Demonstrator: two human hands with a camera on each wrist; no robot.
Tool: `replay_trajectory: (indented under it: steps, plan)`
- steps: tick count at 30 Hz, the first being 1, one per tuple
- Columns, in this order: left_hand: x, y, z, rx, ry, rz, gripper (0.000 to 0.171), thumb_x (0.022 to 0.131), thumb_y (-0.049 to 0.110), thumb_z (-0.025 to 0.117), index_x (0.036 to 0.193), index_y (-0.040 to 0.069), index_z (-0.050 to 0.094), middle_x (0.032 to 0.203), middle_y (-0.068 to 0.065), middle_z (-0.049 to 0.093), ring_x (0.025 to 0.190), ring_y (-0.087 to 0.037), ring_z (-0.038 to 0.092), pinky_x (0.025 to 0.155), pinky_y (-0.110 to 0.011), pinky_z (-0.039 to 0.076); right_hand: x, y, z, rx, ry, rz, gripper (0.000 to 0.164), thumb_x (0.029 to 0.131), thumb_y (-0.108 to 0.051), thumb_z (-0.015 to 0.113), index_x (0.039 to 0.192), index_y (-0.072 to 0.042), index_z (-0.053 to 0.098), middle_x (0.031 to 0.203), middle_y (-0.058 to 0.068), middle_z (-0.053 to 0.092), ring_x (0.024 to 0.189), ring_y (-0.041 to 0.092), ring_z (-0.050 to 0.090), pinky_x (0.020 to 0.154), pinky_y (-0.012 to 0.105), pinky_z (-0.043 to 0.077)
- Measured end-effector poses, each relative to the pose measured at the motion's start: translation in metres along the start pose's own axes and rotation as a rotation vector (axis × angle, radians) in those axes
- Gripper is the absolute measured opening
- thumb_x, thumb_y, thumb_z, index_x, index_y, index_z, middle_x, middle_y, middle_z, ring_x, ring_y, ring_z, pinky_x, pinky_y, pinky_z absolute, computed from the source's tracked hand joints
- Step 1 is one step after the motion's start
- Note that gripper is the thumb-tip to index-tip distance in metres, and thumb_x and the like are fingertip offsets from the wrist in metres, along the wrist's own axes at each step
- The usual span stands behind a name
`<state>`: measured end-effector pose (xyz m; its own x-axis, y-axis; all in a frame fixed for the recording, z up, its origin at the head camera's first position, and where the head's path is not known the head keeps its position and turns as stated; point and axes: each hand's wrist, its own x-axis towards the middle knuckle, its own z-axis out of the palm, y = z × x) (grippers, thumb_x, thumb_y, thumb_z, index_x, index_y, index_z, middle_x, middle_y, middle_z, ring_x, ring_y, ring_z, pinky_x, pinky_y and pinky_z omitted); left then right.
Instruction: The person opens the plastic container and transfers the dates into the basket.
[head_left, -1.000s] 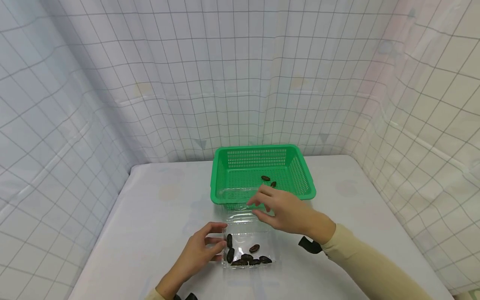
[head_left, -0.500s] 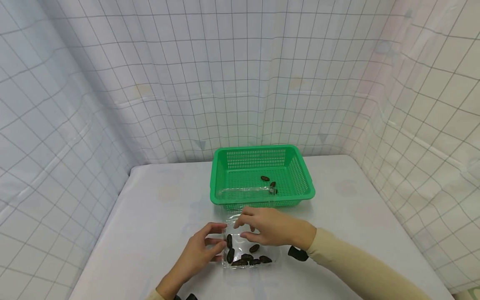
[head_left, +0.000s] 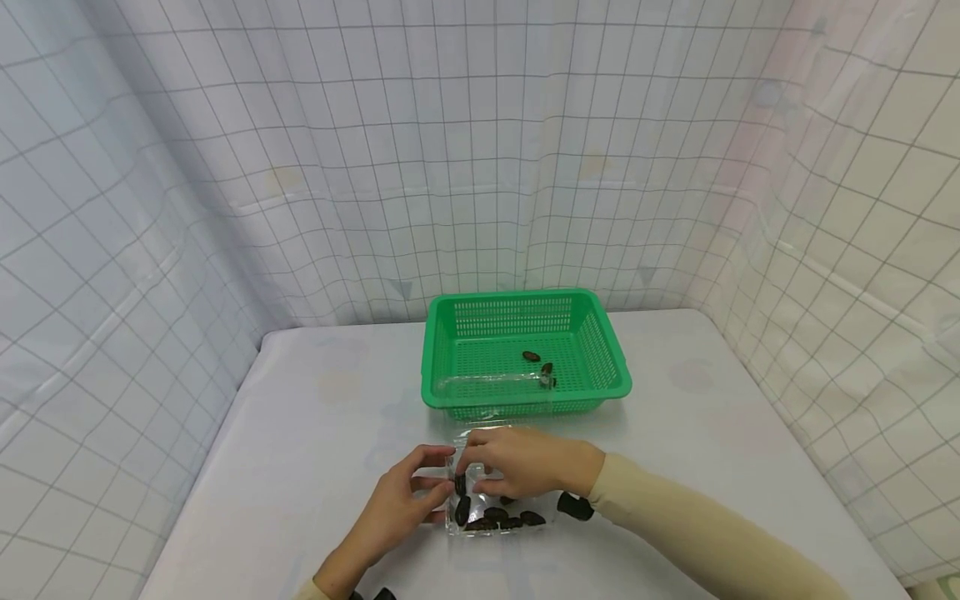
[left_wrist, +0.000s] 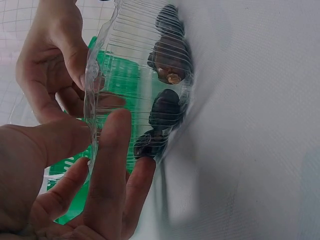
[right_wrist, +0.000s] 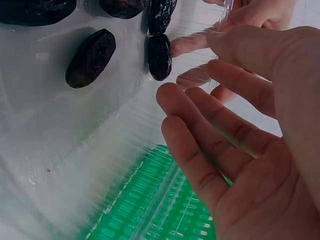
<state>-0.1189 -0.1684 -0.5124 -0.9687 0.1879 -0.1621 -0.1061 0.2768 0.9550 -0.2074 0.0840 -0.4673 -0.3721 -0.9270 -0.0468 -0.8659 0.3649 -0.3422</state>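
A clear plastic clamshell box [head_left: 487, 497] lies on the table with its lid tipped back over the basket's front rim. Several dark wrinkled dates line its left and near sides, among them one date [head_left: 462, 510] by the left wall. My left hand [head_left: 401, 496] holds that wall, thumb at the rim and fingers along the outside, as the left wrist view shows. Inside the box area hovers my right hand [head_left: 528, 461], fingers loosely bent with nothing between them. Its fingertips are near the upper-left date [right_wrist: 159, 57]. A loose date [right_wrist: 91, 58] lies mid-box, mostly hidden in the head view.
Behind the box stands a green perforated basket [head_left: 429, 367] with a few dates, including one date [head_left: 531, 356] near its middle. White table [head_left: 322, 417] extends to both sides. Gridded white curtains [head_left: 487, 167] enclose the back and sides.
My right hand has come from over the basket's front edge down and left into the box, towards the left row of dates. The left hand stays at the box wall.
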Motion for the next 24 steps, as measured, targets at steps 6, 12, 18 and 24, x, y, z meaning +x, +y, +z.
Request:
replay_trajectory:
  steps: [6, 12, 18, 24]
  plan:
    - [0.0, -0.001, 0.0, -0.003, 0.002, 0.003, 0.05, 0.109, 0.009, 0.082, 0.156, 0.01, 0.066, 0.157, -0.026, 0.068, 0.133, -0.04, 0.08, 0.078, -0.034, 0.077, 0.008, 0.002, 0.007, -0.023, -0.032, -0.003, 0.029, 0.112, -0.027, 0.082, 0.14, -0.02, 0.081, 0.139, 0.0, 0.076, 0.111, 0.008, 0.078, 0.098, 0.015, 0.063]
    - [0.001, -0.001, 0.0, -0.008, -0.007, 0.011, 0.05, 0.11, 0.013, 0.082, 0.158, 0.01, 0.065, 0.157, -0.026, 0.068, 0.132, -0.039, 0.08, 0.078, -0.033, 0.077, 0.012, 0.0, 0.009, -0.02, -0.072, 0.003, 0.03, 0.11, -0.024, 0.084, 0.139, -0.02, 0.082, 0.141, -0.001, 0.074, 0.11, 0.003, 0.076, 0.099, 0.011, 0.06]
    - [0.001, -0.001, 0.0, -0.012, -0.008, 0.004, 0.049, 0.111, 0.012, 0.081, 0.157, 0.01, 0.066, 0.157, -0.027, 0.068, 0.132, -0.039, 0.08, 0.079, -0.033, 0.077, 0.015, -0.002, 0.011, -0.068, -0.086, 0.003, 0.03, 0.106, -0.027, 0.089, 0.135, -0.025, 0.083, 0.139, -0.002, 0.073, 0.112, 0.002, 0.07, 0.098, 0.013, 0.06]
    - [0.001, -0.002, 0.0, -0.015, -0.01, 0.011, 0.049, 0.111, 0.011, 0.08, 0.157, 0.009, 0.065, 0.155, -0.028, 0.069, 0.129, -0.037, 0.081, 0.078, -0.033, 0.077, 0.017, -0.002, 0.014, -0.105, -0.1, 0.003, 0.038, 0.101, -0.033, 0.095, 0.136, -0.028, 0.082, 0.135, -0.003, 0.07, 0.105, 0.002, 0.066, 0.089, 0.015, 0.059]
